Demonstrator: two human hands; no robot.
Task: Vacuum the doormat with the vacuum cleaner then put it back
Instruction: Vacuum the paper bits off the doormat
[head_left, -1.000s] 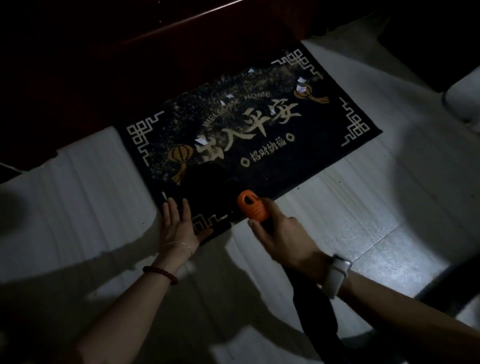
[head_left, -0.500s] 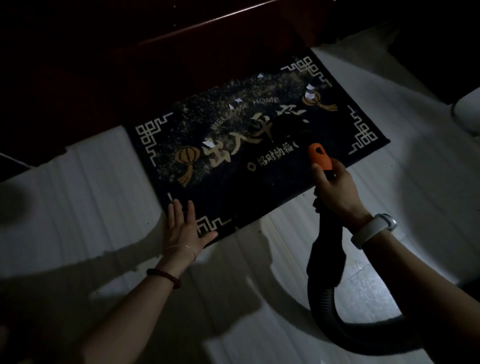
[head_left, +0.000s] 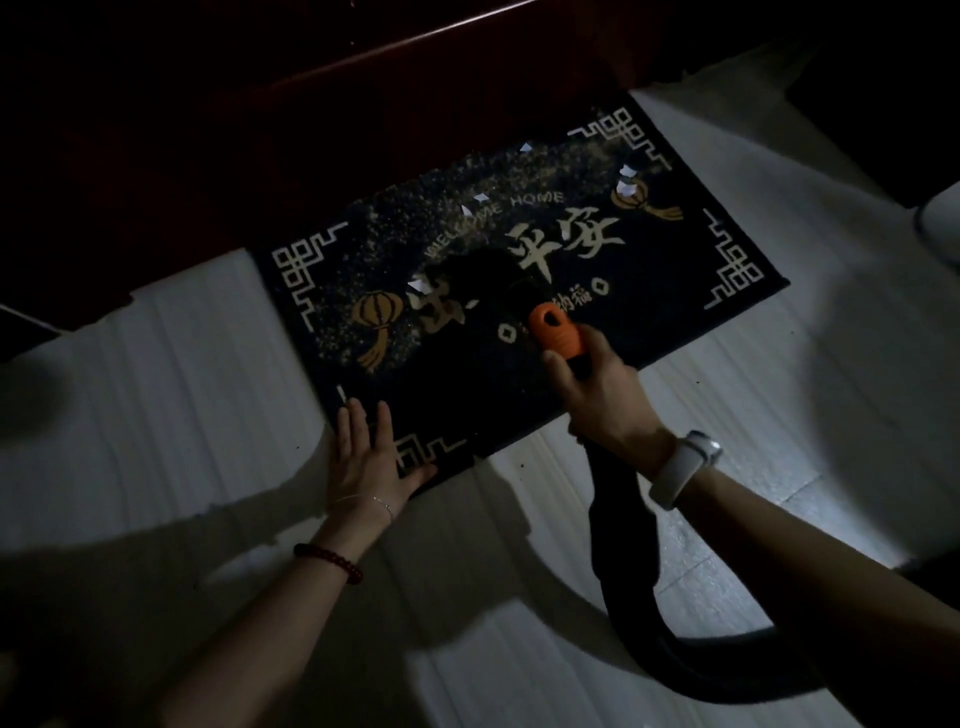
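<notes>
A dark doormat (head_left: 691, 280) with gold lanterns, "WELCOME HOME" and white corner patterns lies on the pale floor in front of a dark door. Small white paper scraps (head_left: 626, 179) dot its far half. My left hand (head_left: 366, 457) presses flat on the mat's near left corner, fingers straight. My right hand (head_left: 602, 389) grips the vacuum cleaner's handle, whose orange part (head_left: 553, 332) sticks out above my fingers. The black nozzle (head_left: 493, 280) sits on the mat's middle, hard to make out in the dark. The black hose (head_left: 623, 525) curves back under my right arm.
A dark red door or threshold (head_left: 363, 104) borders the mat's far edge. A white rounded object (head_left: 940, 218) sits at the right edge. The pale tiled floor (head_left: 156, 389) spreads left and right of the mat, with shadows across it.
My right hand has swept the vacuum handle across the mat, first to the right, then back left to the middle. My left hand has stayed on the corner.
</notes>
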